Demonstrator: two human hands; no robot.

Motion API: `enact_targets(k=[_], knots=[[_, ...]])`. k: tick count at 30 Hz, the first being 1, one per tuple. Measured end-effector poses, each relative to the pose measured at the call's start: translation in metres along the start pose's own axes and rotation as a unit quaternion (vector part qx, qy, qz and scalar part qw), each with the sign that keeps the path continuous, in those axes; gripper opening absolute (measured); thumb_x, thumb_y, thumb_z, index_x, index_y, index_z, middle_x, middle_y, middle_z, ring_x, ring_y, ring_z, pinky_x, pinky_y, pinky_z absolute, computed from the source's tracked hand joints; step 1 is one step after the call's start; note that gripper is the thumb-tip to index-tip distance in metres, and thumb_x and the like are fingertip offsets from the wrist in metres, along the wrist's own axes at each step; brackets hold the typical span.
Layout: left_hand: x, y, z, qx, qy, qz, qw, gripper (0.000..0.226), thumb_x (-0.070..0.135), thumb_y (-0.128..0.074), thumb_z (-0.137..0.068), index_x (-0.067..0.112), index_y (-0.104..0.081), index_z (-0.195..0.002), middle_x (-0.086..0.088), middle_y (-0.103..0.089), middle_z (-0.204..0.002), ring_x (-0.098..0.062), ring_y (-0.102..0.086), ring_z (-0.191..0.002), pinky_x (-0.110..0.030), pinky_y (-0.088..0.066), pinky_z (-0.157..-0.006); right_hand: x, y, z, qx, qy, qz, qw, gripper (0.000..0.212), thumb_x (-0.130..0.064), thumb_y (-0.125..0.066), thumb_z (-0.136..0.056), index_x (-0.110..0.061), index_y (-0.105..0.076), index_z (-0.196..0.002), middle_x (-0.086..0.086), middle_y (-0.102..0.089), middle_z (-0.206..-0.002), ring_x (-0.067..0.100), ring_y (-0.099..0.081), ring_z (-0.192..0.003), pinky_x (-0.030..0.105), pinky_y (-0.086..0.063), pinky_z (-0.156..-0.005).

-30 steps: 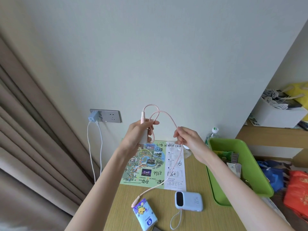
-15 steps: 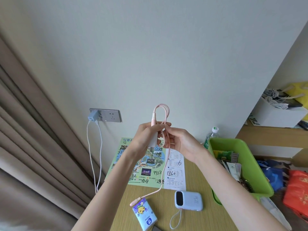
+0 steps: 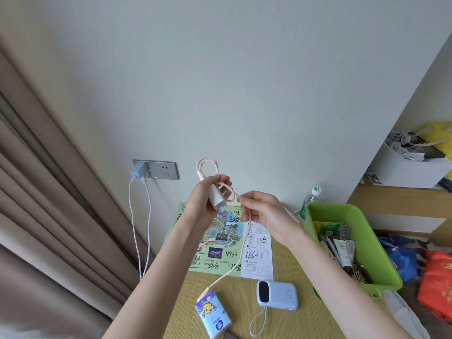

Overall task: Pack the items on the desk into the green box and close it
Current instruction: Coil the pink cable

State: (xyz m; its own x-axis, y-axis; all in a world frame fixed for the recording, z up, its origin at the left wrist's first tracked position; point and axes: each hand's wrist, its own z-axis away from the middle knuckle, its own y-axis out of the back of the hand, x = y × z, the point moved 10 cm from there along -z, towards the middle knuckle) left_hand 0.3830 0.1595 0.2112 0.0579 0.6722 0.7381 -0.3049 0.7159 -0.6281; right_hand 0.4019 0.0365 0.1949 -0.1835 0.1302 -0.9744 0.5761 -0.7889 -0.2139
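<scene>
While gripping white charger [image 3: 216, 198] in left hand [image 3: 201, 204], pinched pink cable [image 3: 208, 160] just beside with right hand [image 3: 263, 211], above its downward-hanging tail.

- Your left hand [image 3: 203, 204]: holding the charger plug [image 3: 216, 196] above the map sheet [image 3: 220, 241], which is lying on the desk [image 3: 305, 321].
- Your right hand [image 3: 264, 214]: sitting just right of your left and pinching the cable [image 3: 242, 248], which is hanging down toward the tissue pack [image 3: 212, 314].
- Power bank [image 3: 277, 294]: lying below your right hand, right of the tissue pack.
- Box [image 3: 330, 206]: standing right of your right hand, with the bottle [image 3: 310, 201] standing behind it.
</scene>
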Motion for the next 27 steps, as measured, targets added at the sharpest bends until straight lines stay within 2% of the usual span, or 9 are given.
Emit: enact_targets(k=[4,6,8,11,13,17,20,23,27], knots=[[-0.012,0.004,0.002,0.004,0.05,0.092,0.994,0.021,0.006,-0.047,-0.094,0.005,-0.056,-0.076,-0.009,-0.062,-0.072,-0.021,-0.068,-0.071,-0.039,-0.053,-0.086,0.006,0.001,-0.002,0.024,-0.004,0.077,0.997,0.008,-0.014,-0.067,-0.09,-0.007,-0.064,-0.086,0.009,-0.065,-0.069,0.023,-0.06,-0.058,0.027,-0.051,-0.058],[-0.014,0.014,0.002,0.045,0.054,0.113,0.991,0.019,0.006,-0.049,-0.093,0.005,-0.055,-0.075,-0.007,-0.054,-0.065,-0.016,-0.058,-0.056,-0.032,-0.054,-0.074,0.008,0.0,-0.001,0.013,-0.02,0.114,0.993,0.015,-0.019,-0.066,-0.091,-0.007,-0.063,-0.083,0.009,-0.064,-0.067,0.023,-0.058,-0.055,0.029,-0.049,-0.056],[-0.011,0.025,0.001,0.09,0.047,0.112,0.988,0.015,0.005,-0.049,-0.093,0.005,-0.054,-0.078,-0.005,-0.047,-0.067,-0.012,-0.049,-0.051,-0.023,-0.048,-0.059,0.011,-0.001,0.002,-0.029,-0.055,0.15,0.987,0.02,-0.025,-0.062,-0.092,-0.007,-0.064,-0.084,0.01,-0.061,-0.067,0.023,-0.057,-0.055,0.029,-0.049,-0.058],[0.0,0.045,-0.003,0.148,0.022,0.045,0.988,0.015,0.004,-0.049,-0.092,0.005,-0.056,-0.079,-0.003,-0.047,-0.069,-0.008,-0.047,-0.049,-0.018,-0.042,-0.051,0.013,0.001,0.007,-0.085,-0.094,0.211,0.969,0.024,-0.027,-0.058,-0.093,-0.006,-0.068,-0.085,0.007,-0.059,-0.064,0.02,-0.057,-0.055,0.029,-0.049,-0.063],[0.008,0.056,-0.004,0.179,0.002,-0.014,0.984,0.015,0.004,-0.05,-0.091,0.006,-0.058,-0.079,-0.003,-0.048,-0.068,-0.007,-0.048,-0.044,-0.018,-0.04,-0.046,0.011,0.009,0.006,-0.077,-0.101,0.227,0.966,0.021,-0.021,-0.058,-0.092,-0.004,-0.068,-0.084,0.006,-0.058,-0.062,0.019,-0.056,-0.055,0.033,-0.047,-0.067],[0.025,0.07,-0.003,0.214,-0.033,-0.165,0.962,0.016,0.011,-0.051,-0.091,0.012,-0.062,-0.08,-0.003,-0.045,-0.069,-0.013,-0.042,-0.054,-0.023,-0.034,-0.048,0.0,0.02,0.007,-0.075,-0.098,0.199,0.972,0.015,-0.011,-0.058,-0.089,-0.004,-0.069,-0.082,0.006,-0.056,-0.061,0.017,-0.053,-0.051,0.034,-0.048,-0.068],[0.035,0.061,0.001,0.192,-0.075,-0.292,0.934,0.02,0.016,-0.05,-0.093,0.015,-0.064,-0.079,-0.003,-0.044,-0.068,-0.014,-0.04,-0.053,-0.022,-0.032,-0.042,-0.015,0.018,0.004,-0.079,-0.062,0.141,0.985,0.015,-0.011,-0.063,-0.081,0.002,-0.068,-0.087,0.003,-0.056,-0.061,0.013,-0.048,-0.05,0.026,-0.048,-0.061],[0.032,0.043,0.003,0.132,-0.095,-0.351,0.922,0.02,0.014,-0.051,-0.093,0.01,-0.067,-0.08,-0.004,-0.046,-0.071,-0.016,-0.042,-0.057,-0.028,-0.036,-0.054,-0.034,0.018,0.0,-0.051,-0.008,0.122,0.991,0.011,-0.007,-0.063,-0.085,-0.001,-0.072,-0.087,0.001,-0.054,-0.062,0.01,-0.044,-0.05,0.022,-0.044,-0.054],[0.018,0.011,0.005,0.024,-0.087,-0.4,0.912,0.021,0.012,-0.052,-0.095,0.007,-0.069,-0.084,-0.004,-0.047,-0.067,-0.014,-0.043,-0.051,-0.027,-0.036,-0.052,-0.055,0.022,-0.002,-0.001,0.058,0.174,0.983,0.013,-0.006,-0.062,-0.09,-0.005,-0.075,-0.093,-0.005,-0.057,-0.063,0.008,-0.042,-0.051,0.018,-0.043,-0.051]])
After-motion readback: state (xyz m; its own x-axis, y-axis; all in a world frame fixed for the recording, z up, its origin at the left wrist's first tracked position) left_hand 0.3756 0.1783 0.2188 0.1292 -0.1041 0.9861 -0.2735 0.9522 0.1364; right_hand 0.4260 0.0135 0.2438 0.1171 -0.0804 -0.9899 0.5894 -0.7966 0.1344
